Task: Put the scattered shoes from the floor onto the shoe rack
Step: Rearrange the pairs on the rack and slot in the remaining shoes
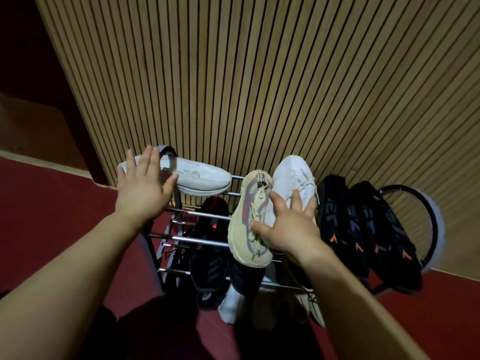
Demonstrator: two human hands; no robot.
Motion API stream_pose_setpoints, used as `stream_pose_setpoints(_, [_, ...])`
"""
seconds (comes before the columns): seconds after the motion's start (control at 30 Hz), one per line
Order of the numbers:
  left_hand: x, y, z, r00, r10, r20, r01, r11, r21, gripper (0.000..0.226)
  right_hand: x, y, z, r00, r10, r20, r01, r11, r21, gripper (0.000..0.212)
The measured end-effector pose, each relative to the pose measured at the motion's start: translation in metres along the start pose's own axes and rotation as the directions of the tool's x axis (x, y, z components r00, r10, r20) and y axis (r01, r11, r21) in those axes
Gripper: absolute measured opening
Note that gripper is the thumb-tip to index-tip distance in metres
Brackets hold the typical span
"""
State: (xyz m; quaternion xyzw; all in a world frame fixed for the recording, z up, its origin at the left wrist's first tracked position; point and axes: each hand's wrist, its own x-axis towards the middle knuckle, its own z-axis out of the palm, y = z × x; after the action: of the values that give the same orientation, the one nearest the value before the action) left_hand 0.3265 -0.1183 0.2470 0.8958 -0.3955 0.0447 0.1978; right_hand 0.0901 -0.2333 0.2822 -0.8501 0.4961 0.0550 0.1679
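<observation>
A metal shoe rack (197,214) stands against the slatted wall. On its top tier a white sneaker (205,178) lies sideways at the left. My left hand (144,188) hovers open over its heel, fingers spread. A cream sneaker with red and grey marks (250,216) lies toe toward me in the middle. Beside it is a white knit sneaker (293,175). My right hand (288,227) is spread open over these two, fingertips touching them, gripping neither. Black sneakers (207,263) sit on lower tiers. A white shoe (231,305) shows at the bottom.
Two black racket bags with orange marks (363,235) lean at the rack's right end, with a racket head (426,224) behind them. The wood-slat wall (259,87) is right behind the rack. Red floor (65,216) spreads to the left and right.
</observation>
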Motion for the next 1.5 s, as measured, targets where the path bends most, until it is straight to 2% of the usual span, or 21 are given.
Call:
stream_pose_setpoints(0.13, [0.006,0.004,-0.007,0.993,-0.033,0.115,0.034,0.999,-0.005,0.077,-0.004,0.019,-0.004,0.975,-0.051,-0.217,0.052,0.999,0.001,0.065])
stream_pose_setpoints(0.2, [0.012,0.002,-0.009,0.994,-0.024,0.11,0.025,1.0,-0.006,0.078,-0.005,0.036,-0.009,0.959,-0.065,-0.276,0.06,0.998,-0.026,0.063])
stream_pose_setpoints(0.3, [0.015,-0.003,-0.009,0.997,0.012,0.074,-0.012,1.0,-0.01,0.074,-0.006,0.058,-0.007,0.987,-0.089,-0.131,0.088,0.996,-0.012,0.065])
stream_pose_setpoints(0.37, [0.013,-0.004,-0.009,0.998,0.028,0.063,-0.025,0.998,-0.05,0.07,-0.004,0.062,-0.008,0.998,-0.056,-0.038,0.056,0.998,-0.003,0.068])
stream_pose_setpoints(0.47, [0.012,-0.001,-0.009,0.998,0.018,0.059,-0.013,0.997,-0.08,0.067,0.004,0.042,-0.017,0.99,-0.014,-0.14,-0.017,0.976,-0.217,0.071])
stream_pose_setpoints(0.53, [0.012,0.001,-0.011,0.997,0.012,0.079,-0.006,0.996,-0.086,0.066,0.014,0.01,-0.02,0.978,-0.113,-0.176,0.07,0.969,-0.236,0.078])
stream_pose_setpoints(0.6, [0.012,0.001,-0.012,0.994,0.009,0.11,0.001,0.996,-0.087,0.069,0.032,-0.028,-0.014,0.964,-0.243,-0.106,0.217,0.953,-0.213,0.089])
stream_pose_setpoints(0.67, [0.012,0.001,-0.011,0.991,0.0,0.134,0.009,0.998,-0.066,0.076,0.06,-0.063,-0.003,0.946,-0.321,-0.042,0.303,0.922,-0.241,0.099])
stream_pose_setpoints(0.77, [0.011,0.004,-0.01,0.992,0.014,0.123,-0.009,0.999,-0.043,0.084,0.101,-0.099,0.012,0.935,-0.354,0.003,0.343,0.905,-0.251,0.11])
stream_pose_setpoints(0.93, [0.009,-0.001,-0.01,0.991,0.031,0.129,-0.02,0.996,-0.082,0.086,0.139,-0.139,0.036,0.928,-0.344,0.141,0.371,0.888,-0.272,0.113])
stream_pose_setpoints(1.1, [0.012,0.001,-0.01,0.992,0.041,0.117,-0.035,0.998,-0.057,0.085,0.136,-0.135,0.028,0.922,-0.364,0.135,0.388,0.856,-0.342,0.112])
stream_pose_setpoints(1.23, [0.021,0.005,-0.01,0.999,0.033,0.036,-0.029,0.994,-0.104,0.072,0.125,-0.112,-0.003,0.901,-0.409,0.146,0.428,0.784,-0.449,0.114])
stream_pose_setpoints(1.3, [0.025,0.007,-0.01,1.0,0.019,0.002,-0.018,0.993,-0.12,0.067,0.123,-0.099,-0.013,0.903,-0.381,0.196,0.427,0.762,-0.486,0.114])
stream_pose_setpoints(1.4, [0.026,0.008,-0.008,1.0,0.013,-0.01,-0.013,0.996,-0.088,0.065,0.12,-0.093,-0.014,0.913,-0.317,0.258,0.405,0.786,-0.468,0.113])
stream_pose_setpoints(1.5, [0.026,0.007,-0.008,1.0,0.008,-0.003,-0.009,0.995,-0.097,0.067,0.118,-0.113,-0.003,0.893,-0.378,0.245,0.447,0.81,-0.378,0.116])
